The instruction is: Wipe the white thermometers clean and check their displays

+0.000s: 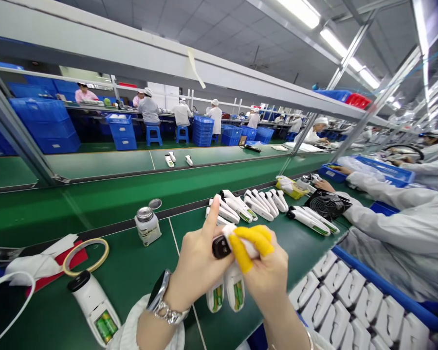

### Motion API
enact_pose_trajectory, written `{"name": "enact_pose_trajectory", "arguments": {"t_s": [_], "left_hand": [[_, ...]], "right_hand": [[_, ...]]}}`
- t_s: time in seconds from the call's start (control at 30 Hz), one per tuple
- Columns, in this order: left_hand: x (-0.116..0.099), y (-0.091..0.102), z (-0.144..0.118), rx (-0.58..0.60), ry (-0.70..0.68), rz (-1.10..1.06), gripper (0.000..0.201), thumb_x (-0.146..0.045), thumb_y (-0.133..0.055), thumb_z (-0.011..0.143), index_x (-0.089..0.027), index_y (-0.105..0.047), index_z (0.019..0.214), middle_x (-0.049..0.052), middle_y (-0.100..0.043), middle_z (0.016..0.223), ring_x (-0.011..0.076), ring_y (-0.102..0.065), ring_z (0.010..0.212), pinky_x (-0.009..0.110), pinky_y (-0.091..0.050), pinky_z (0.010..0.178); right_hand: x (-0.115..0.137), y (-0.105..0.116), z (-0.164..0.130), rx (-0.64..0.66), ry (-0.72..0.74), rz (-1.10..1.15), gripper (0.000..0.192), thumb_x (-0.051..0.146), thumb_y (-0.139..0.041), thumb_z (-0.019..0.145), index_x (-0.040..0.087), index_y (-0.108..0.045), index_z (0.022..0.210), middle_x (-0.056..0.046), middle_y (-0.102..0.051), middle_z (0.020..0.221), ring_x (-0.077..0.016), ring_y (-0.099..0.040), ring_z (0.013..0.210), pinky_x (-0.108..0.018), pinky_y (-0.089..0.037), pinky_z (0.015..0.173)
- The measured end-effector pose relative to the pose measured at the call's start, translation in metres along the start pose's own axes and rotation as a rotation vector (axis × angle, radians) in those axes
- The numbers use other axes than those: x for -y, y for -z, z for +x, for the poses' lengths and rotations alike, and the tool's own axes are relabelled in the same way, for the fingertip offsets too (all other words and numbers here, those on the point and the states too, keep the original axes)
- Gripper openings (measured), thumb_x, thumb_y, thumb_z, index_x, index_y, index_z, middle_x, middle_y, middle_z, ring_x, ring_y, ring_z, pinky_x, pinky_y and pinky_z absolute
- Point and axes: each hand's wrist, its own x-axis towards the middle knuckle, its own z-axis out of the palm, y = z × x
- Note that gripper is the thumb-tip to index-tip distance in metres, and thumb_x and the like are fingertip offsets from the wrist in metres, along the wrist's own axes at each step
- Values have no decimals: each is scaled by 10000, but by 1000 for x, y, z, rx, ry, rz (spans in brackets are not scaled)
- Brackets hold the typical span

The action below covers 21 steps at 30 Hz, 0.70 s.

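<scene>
A: Head view. Left hand (199, 265) and right hand (266, 272) meet above the green tabletop (138, 272), both closed on one white plastic handheld device with a black round end (222, 246).

B: Finger detail?

A: Left index finger is raised; the other left fingers wrap the device. The right hand wears yellow finger cots (250, 243) and pinches the device's top. Two more white devices with green batteries showing (226, 291) lie directly below the hands.

B: Surroundings?

A: A small metal-capped dispenser bottle (148, 226) stands left of the hands and a yellow tape ring (85, 256) farther left. A row of white devices (248, 204) lies beyond. A co-worker's white sleeve (394, 214) reaches in from the right.
</scene>
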Motion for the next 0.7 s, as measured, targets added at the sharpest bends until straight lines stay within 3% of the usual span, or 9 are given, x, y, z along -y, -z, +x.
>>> {"name": "enact_pose_trajectory", "arguments": {"t_s": [0.07,0.17,0.37,0.53,0.7], "left_hand": [[0,0,0,-2,27,2,948,-231,-614,753,-348,73,1395,-58,-697,1001,154,-666,805,270,-513,698],[2,-1,-1,-1,2,-4,944,-275,-615,759,-361,82,1391,-45,-670,1089,168,-642,931,298,-501,793],[5,-2,-2,-2,-31,57,912,-284,-572,787,-334,108,1392,-10,-670,1091,187,-648,913,323,-505,772],[3,-5,-2,24,27,62,942,-275,-581,768,-264,117,1401,0,-713,927,198,-669,799,313,-521,691],[2,-4,-2,-2,-12,-12,934,-259,-598,769,-312,87,1402,-5,-674,1085,184,-638,949,324,-499,825]], "right_hand": [[-2,-3,1,-36,-9,-27,156,169,-654,760,234,-613,896,-14,-558,773,-160,-525,687,-313,-433,643],[-1,-5,1,20,39,0,162,165,-642,766,234,-609,908,-11,-550,743,-165,-498,679,-315,-406,632],[4,-7,2,46,47,-3,130,161,-624,777,222,-606,890,-9,-565,724,-167,-493,683,-318,-379,646],[4,-7,-1,10,17,-30,146,154,-626,774,230,-592,894,-3,-556,738,-161,-498,698,-318,-381,665],[-4,-1,0,65,43,-48,92,186,-591,796,222,-600,880,-8,-548,714,-162,-496,684,-313,-375,651]]}}
